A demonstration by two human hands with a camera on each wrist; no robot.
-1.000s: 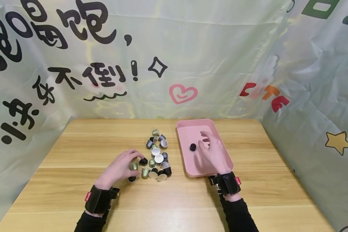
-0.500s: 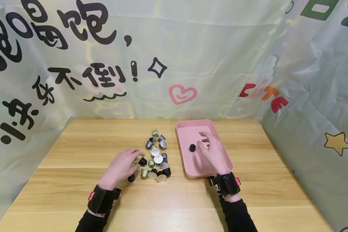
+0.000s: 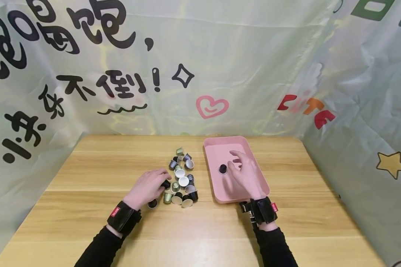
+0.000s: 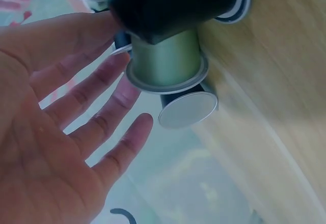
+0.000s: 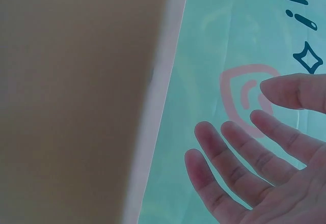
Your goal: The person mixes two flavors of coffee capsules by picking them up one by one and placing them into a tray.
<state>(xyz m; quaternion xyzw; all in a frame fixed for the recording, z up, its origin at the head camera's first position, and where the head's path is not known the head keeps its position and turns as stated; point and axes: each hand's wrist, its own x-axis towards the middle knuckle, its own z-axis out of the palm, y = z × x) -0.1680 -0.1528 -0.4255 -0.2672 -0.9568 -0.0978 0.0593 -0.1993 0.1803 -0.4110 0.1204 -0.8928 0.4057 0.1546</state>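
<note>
A black coffee capsule (image 3: 166,184) sits at the fingertips of the nearer left hand (image 3: 148,187) (pinched or not, I cannot tell); the right hand (image 3: 248,178), loosely spread, hangs over the pink tray (image 3: 217,150).

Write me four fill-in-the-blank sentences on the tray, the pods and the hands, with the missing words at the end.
1. The tray is ____ in colour.
2. The number of pods visible inside it is ____.
3. The right hand is over the tray and holds ____.
4. The hand nearest the loose pods on the table is the person's ____ hand.

Missing words: pink; one; nothing; left.
</note>
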